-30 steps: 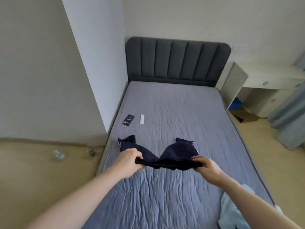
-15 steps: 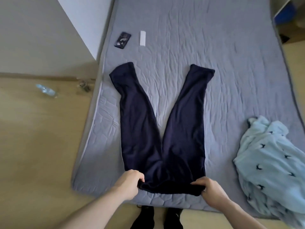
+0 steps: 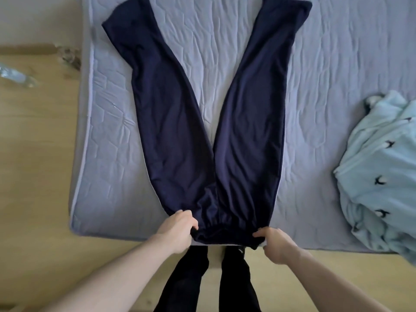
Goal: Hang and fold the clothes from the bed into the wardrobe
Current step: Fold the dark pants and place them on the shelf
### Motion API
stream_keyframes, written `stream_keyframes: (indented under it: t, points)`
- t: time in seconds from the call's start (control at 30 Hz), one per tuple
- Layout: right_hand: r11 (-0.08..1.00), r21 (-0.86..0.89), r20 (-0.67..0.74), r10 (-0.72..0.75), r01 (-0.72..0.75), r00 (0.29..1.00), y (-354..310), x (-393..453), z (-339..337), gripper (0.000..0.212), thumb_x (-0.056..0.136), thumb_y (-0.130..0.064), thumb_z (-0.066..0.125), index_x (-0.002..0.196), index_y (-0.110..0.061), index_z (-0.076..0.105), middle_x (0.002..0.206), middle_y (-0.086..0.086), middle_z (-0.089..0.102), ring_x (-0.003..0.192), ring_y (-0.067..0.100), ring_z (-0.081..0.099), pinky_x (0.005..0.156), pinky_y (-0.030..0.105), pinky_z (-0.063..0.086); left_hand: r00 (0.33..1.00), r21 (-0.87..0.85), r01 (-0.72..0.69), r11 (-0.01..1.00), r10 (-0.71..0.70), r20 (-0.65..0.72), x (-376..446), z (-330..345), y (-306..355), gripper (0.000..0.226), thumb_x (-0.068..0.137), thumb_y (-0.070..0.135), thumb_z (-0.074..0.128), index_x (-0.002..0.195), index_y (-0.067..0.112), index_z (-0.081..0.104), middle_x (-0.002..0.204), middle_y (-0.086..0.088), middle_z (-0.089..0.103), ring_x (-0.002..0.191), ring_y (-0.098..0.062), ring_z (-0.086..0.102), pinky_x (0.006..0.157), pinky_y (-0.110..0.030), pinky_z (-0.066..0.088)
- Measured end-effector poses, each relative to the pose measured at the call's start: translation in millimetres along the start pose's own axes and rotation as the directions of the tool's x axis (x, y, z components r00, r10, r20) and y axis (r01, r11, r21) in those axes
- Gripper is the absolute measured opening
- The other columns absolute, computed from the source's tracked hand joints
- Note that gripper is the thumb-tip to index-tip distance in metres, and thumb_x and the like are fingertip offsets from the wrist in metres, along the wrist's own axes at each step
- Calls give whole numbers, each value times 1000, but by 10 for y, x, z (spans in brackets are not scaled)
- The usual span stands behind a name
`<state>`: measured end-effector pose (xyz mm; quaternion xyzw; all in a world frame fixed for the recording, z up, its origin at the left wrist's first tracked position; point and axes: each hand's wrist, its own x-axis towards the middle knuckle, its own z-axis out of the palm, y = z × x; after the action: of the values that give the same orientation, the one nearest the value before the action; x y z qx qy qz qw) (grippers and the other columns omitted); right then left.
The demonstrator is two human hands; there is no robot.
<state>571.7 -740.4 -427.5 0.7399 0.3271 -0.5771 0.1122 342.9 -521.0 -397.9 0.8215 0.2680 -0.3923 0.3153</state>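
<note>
Curled fingers of the left hand (image 3: 179,230) and the right hand (image 3: 275,245) pinch the two ends of the gathered waistband of the navy trousers (image 3: 209,122) at the foot edge of the bed (image 3: 326,70). The trousers lie flat on the grey quilted cover, legs spread in a V away from the person. A pale blue patterned garment (image 3: 380,176) sits crumpled on the right, well apart from them.

**Soft, even daylight; blur and bending at the edges**

The scene is bright and diffuse, with no glare and only faint shadows in the quilted creases of the bed (image 3: 326,64). The navy trousers (image 3: 225,131) read dark, their folds barely visible. Wide-angle distortion curves the bed's near edge, and the far-left floor (image 3: 33,154) looks smeared and soft
</note>
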Motion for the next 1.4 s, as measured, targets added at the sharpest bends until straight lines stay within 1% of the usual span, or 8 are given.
stream_keyframes:
  t: [0.2, 0.37, 0.5, 0.6, 0.73, 0.9, 1.17, 1.4]
  points:
    - [976, 210, -32, 71, -63, 997, 129, -110, -109, 61, 86, 1, 43, 137, -27, 64, 125, -5, 69, 113, 18, 65, 86, 19, 47, 971, 161, -237, 958, 238, 10, 99, -355, 471, 46, 86, -1, 54, 119, 25, 72, 113, 6, 61, 110, -20, 49, 93, -30, 46]
    - [921, 373, -125, 173, -115, 977, 487, -235, -437, 54, 88, 5, 43, 124, -23, 72, 124, -6, 70, 108, 16, 68, 78, 21, 50, 831, 388, -538, 749, 548, 94, 316, -713, 1297, 38, 91, -3, 53, 115, 18, 75, 104, 0, 67, 101, -23, 46, 79, -29, 38]
    - [899, 413, -182, 239, -147, 954, 749, -266, -644, 50, 87, 5, 46, 114, -26, 74, 113, -7, 73, 98, 12, 67, 67, 16, 48, 794, 513, -585, 628, 573, 203, 530, -824, 1969, 27, 88, -6, 59, 105, 11, 70, 104, -8, 64, 93, -25, 45, 69, -34, 36]
    - [888, 433, -204, 262, -153, 943, 823, -250, -723, 51, 86, 5, 43, 114, -24, 74, 113, -6, 74, 100, 14, 70, 81, 23, 52, 785, 528, -601, 600, 569, 248, 707, -705, 2223, 27, 89, -6, 60, 108, 10, 68, 110, -9, 61, 86, -21, 37, 68, -34, 40]
    - [898, 413, -182, 244, -151, 953, 781, -188, -761, 52, 86, 4, 42, 121, -22, 73, 119, -3, 73, 108, 17, 70, 95, 29, 53, 780, 238, -607, 758, 625, 1, 932, -415, 2031, 42, 90, -9, 57, 125, 13, 66, 140, -3, 54, 133, -23, 38, 94, -39, 51]
    - [896, 443, -299, 184, -34, 936, 403, 40, -965, 46, 90, 0, 45, 122, -22, 69, 119, -4, 72, 104, 20, 68, 88, 28, 53, 872, -280, -306, 910, 150, -465, 1037, -419, 1248, 38, 83, 6, 60, 114, 26, 69, 125, 14, 57, 117, -11, 49, 103, -32, 45]
    - [879, 463, -454, 127, 112, 882, -328, 834, -1418, 55, 90, -34, 73, 140, -24, 52, 131, -1, 58, 120, 22, 60, 101, 33, 47, 795, -503, 208, 839, -445, -413, 1528, -1427, -276, 42, 85, 24, 71, 125, 24, 61, 132, -3, 53, 112, -25, 61, 102, -35, 47]
    - [969, 118, -377, 245, -216, 893, -231, 975, -1148, 32, 92, -48, 61, 103, -26, 41, 119, -2, 59, 117, 30, 57, 89, 41, 45, 705, -677, 194, 710, -580, -407, 2031, -2152, -483, 51, 89, 31, 69, 136, 19, 55, 144, -6, 52, 109, -21, 57, 88, -25, 37]
